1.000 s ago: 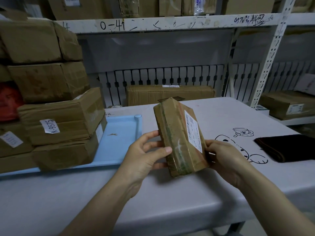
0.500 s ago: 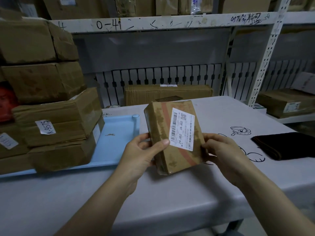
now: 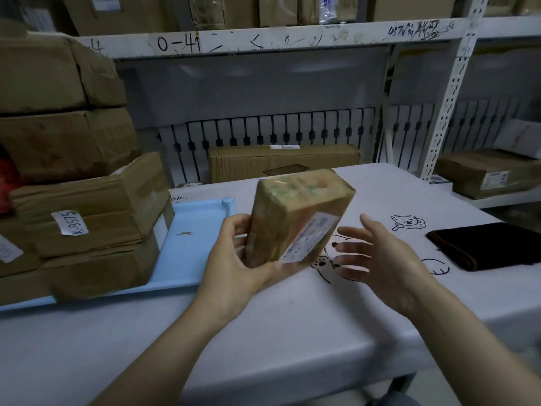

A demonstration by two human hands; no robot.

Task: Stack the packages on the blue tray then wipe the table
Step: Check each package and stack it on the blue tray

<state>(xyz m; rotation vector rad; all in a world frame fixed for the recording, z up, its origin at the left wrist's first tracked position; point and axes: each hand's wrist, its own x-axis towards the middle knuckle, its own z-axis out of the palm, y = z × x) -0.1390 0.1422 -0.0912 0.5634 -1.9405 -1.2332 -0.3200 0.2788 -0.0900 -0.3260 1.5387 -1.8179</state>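
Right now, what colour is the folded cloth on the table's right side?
Black, or very dark brown in this dim light; the folded cloth shows best in the head view.

This is a warehouse or parcel stockroom. White slotted-steel shelving (image 3: 448, 92) with handwritten codes such as "0-41" on its beam carries taped brown cardboard cartons (image 3: 486, 171), and more labelled brown cartons (image 3: 87, 206) are stacked on a pale blue plastic tray (image 3: 193, 244) on a grey-white work table (image 3: 263, 332).
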